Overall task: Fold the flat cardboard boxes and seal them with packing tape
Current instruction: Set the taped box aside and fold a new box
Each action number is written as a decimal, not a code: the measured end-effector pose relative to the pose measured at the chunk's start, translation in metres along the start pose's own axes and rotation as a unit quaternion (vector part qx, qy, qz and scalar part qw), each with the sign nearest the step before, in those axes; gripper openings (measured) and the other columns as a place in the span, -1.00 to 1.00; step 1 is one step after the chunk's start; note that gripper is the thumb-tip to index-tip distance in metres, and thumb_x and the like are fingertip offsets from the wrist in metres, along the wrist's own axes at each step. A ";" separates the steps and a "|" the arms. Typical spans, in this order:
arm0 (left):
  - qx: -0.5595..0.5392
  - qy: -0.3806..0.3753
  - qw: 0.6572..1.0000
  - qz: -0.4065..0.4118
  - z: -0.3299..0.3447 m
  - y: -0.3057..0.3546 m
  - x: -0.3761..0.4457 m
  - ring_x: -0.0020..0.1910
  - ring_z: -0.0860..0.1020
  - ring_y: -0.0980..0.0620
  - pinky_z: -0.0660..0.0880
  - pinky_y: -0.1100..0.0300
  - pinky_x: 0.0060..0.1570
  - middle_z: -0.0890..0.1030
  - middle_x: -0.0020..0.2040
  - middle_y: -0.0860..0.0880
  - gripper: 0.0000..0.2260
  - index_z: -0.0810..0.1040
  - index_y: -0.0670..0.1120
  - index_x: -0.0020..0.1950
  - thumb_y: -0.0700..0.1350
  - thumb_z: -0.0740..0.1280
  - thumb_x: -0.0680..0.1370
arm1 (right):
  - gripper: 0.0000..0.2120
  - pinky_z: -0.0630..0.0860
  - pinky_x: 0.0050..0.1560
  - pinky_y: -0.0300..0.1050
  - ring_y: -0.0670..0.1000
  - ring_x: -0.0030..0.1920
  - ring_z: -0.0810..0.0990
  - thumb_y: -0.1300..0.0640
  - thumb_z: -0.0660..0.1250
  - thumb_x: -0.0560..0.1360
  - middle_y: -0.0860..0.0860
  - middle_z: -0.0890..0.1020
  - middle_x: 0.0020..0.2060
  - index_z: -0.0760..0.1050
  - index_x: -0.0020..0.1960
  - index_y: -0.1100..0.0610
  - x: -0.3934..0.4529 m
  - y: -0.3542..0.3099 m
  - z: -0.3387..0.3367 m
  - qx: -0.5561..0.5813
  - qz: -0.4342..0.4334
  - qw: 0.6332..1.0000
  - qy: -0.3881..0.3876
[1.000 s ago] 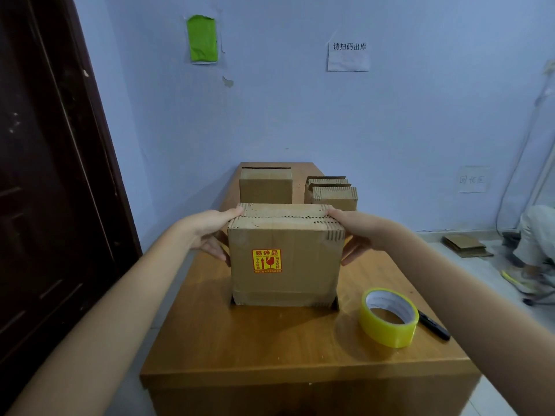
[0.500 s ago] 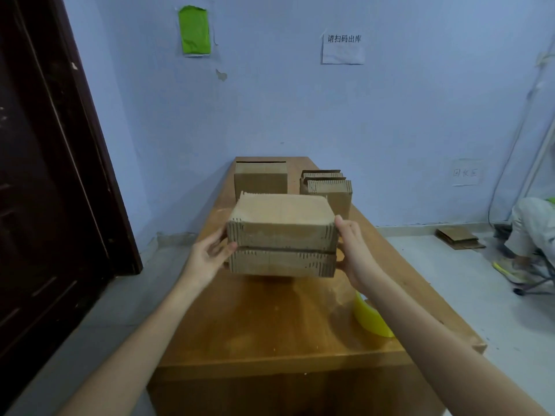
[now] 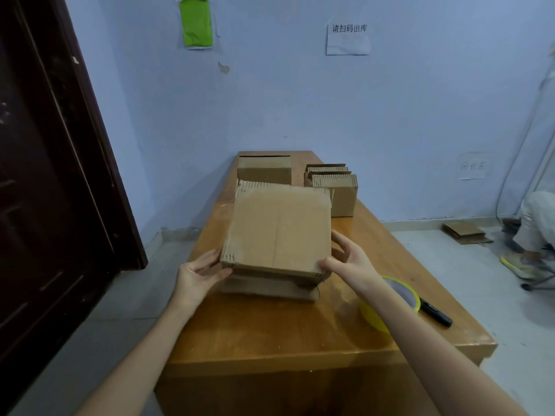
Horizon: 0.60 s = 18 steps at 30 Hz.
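Now tilted brown cardboard box [image 3: 277, 232], frayed corners

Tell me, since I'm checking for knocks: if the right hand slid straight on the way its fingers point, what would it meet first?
Probably the cardboard box that the right hand already holds; depth beyond it is unclear.

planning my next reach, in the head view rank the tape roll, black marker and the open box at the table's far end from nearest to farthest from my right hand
From the right hand:
1. Tape roll, just beside the wrist.
2. Black marker, beyond the roll, toward the right edge.
3. Open box, far end, left.
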<state>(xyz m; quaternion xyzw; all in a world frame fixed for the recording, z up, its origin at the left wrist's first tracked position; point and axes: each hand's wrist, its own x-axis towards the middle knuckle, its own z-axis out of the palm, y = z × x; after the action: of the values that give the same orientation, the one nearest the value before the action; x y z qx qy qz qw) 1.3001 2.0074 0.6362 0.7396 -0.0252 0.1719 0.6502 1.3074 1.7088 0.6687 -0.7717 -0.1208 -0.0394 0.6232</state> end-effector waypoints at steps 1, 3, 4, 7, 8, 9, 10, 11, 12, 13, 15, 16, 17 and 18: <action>0.001 -0.001 1.000 -0.002 0.000 -0.003 0.000 0.16 0.52 0.16 0.40 0.27 0.24 0.54 0.20 -0.04 -0.52 0.54 -0.18 0.22 -0.38 0.48 0.33 | -0.29 0.50 0.20 -0.19 -0.08 0.32 0.42 0.29 0.39 0.46 -0.10 0.45 0.33 0.18 0.50 0.03 -0.001 0.003 0.001 -0.001 -0.006 1.000 0.000; 0.004 0.011 1.000 -0.002 0.004 -0.004 0.001 0.03 0.56 0.23 0.48 0.42 0.05 0.58 0.11 -0.04 -0.56 0.56 -0.24 0.17 -0.44 0.47 0.31 | -0.22 0.49 0.17 -0.30 -0.12 0.32 0.40 0.34 0.41 0.42 -0.12 0.42 0.31 0.12 0.51 0.01 -0.005 0.004 0.002 -0.011 -0.017 1.000 -0.006; 0.005 0.014 1.000 -0.001 0.006 -0.004 0.001 -0.01 0.56 0.21 0.49 0.44 -0.03 0.59 0.05 -0.03 -0.61 0.59 -0.24 0.10 -0.47 0.46 0.31 | -0.18 0.48 0.14 -0.34 -0.13 0.31 0.40 0.35 0.42 0.40 -0.14 0.42 0.29 0.10 0.51 0.00 -0.006 0.005 0.002 -0.028 -0.024 0.999 -0.008; 0.042 -0.028 0.999 0.014 0.008 -0.005 -0.001 -0.02 0.56 0.10 0.50 0.44 -0.09 0.57 -0.03 -0.01 -0.75 0.55 -0.20 -0.25 -0.55 0.39 0.33 | -0.15 0.46 0.03 -0.42 -0.13 0.20 0.41 0.34 0.48 0.36 -0.16 0.42 0.21 0.10 0.48 0.01 -0.006 0.002 0.002 -0.135 -0.019 0.991 0.003; 0.071 -0.047 0.996 0.022 0.007 -0.008 -0.001 -0.01 0.56 0.09 0.50 0.44 -0.06 0.57 -0.04 -0.02 -0.74 0.53 -0.19 -0.32 -0.54 0.40 0.34 | -0.18 0.46 0.05 -0.37 -0.13 0.17 0.41 0.32 0.48 0.36 -0.13 0.43 0.21 0.12 0.46 0.02 -0.006 0.001 0.002 -0.179 -0.010 0.984 0.007; 0.103 -0.066 0.992 0.031 0.006 -0.009 -0.001 -0.02 0.56 0.09 0.49 0.43 -0.04 0.57 -0.05 -0.04 -0.73 0.51 -0.17 -0.35 -0.52 0.40 0.34 | -0.22 0.48 0.08 -0.29 -0.11 0.14 0.42 0.30 0.47 0.37 -0.11 0.44 0.21 0.14 0.44 0.02 -0.006 0.000 0.002 -0.222 -0.002 0.975 0.009; 0.125 -0.078 0.988 0.042 0.005 -0.010 -0.002 -0.05 0.57 0.08 0.49 0.41 -0.04 0.56 -0.08 -0.06 -0.72 0.49 -0.16 -0.35 -0.52 0.39 0.35 | -0.26 0.51 0.11 -0.19 -0.08 0.12 0.45 0.27 0.46 0.38 -0.08 0.45 0.20 0.16 0.41 0.02 -0.005 0.000 0.001 -0.263 0.005 0.965 0.006; 0.144 -0.085 0.985 0.050 0.004 -0.011 -0.002 -0.08 0.56 0.07 0.48 0.36 -0.04 0.53 -0.11 -0.08 -0.70 0.47 -0.14 -0.35 -0.52 0.37 0.37 | -0.30 0.54 0.13 -0.10 -0.04 0.11 0.48 0.26 0.44 0.38 -0.06 0.46 0.19 0.17 0.39 0.01 -0.004 0.000 0.000 -0.295 0.007 0.956 -0.001; 0.157 -0.088 0.982 0.056 0.003 -0.011 -0.002 -0.12 0.55 0.07 0.47 0.32 -0.04 0.51 -0.12 -0.09 -0.70 0.45 -0.13 -0.33 -0.52 0.34 0.39 | -0.34 0.54 0.14 -0.06 -0.01 0.12 0.49 0.27 0.42 0.40 -0.04 0.47 0.19 0.17 0.38 0.02 -0.003 0.000 -0.001 -0.307 0.007 0.952 -0.010; 0.168 -0.089 0.980 0.058 0.003 -0.012 -0.002 -0.14 0.54 0.06 0.45 0.29 -0.04 0.49 -0.13 -0.10 -0.70 0.44 -0.13 -0.32 -0.52 0.31 0.41 | -0.37 0.53 0.16 -0.05 0.01 0.16 0.49 0.30 0.38 0.42 -0.03 0.46 0.20 0.18 0.38 0.05 -0.004 -0.002 -0.002 -0.303 0.008 0.953 -0.020; 0.191 -0.104 0.975 0.048 0.004 -0.010 -0.001 -0.13 0.53 0.01 0.45 0.33 -0.04 0.48 -0.13 -0.10 -0.72 0.41 -0.14 -0.29 -0.50 0.26 0.46 | -0.44 0.49 0.22 -0.08 0.03 0.26 0.46 0.39 0.26 0.47 -0.01 0.45 0.25 0.20 0.41 0.11 -0.004 -0.005 -0.007 -0.284 0.021 0.958 -0.038; 0.201 -0.118 0.972 0.041 0.004 -0.008 0.000 -0.11 0.53 0.00 0.45 0.37 -0.06 0.48 -0.13 -0.09 -0.73 0.41 -0.14 -0.27 -0.48 0.24 0.48 | -0.45 0.47 0.25 -0.09 0.03 0.30 0.44 0.42 0.20 0.48 0.00 0.45 0.28 0.22 0.42 0.13 -0.003 -0.007 -0.011 -0.279 0.027 0.959 -0.047; 0.211 -0.131 0.968 0.032 0.003 -0.005 0.003 -0.10 0.53 0.00 0.45 0.40 -0.08 0.50 -0.12 -0.08 -0.74 0.42 -0.13 -0.26 -0.46 0.23 0.50 | -0.46 0.45 0.27 -0.10 0.03 0.32 0.43 0.44 0.15 0.49 0.02 0.45 0.30 0.23 0.43 0.15 -0.001 -0.010 -0.014 -0.280 0.032 0.958 -0.053; 0.219 -0.136 0.966 0.022 0.001 -0.001 0.008 -0.08 0.53 0.02 0.44 0.40 -0.08 0.52 -0.12 -0.05 -0.75 0.43 -0.12 -0.23 -0.44 0.22 0.51 | -0.46 0.45 0.26 -0.11 0.03 0.32 0.43 0.46 0.11 0.49 0.03 0.45 0.30 0.24 0.43 0.16 0.002 -0.014 -0.018 -0.282 0.034 0.957 -0.051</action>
<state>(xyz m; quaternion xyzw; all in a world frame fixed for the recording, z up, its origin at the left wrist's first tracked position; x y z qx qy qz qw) 1.3081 2.0079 0.6379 0.8795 -0.0919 0.0854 0.4591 1.3078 1.6941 0.6866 -0.9207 -0.1104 -0.0109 0.3742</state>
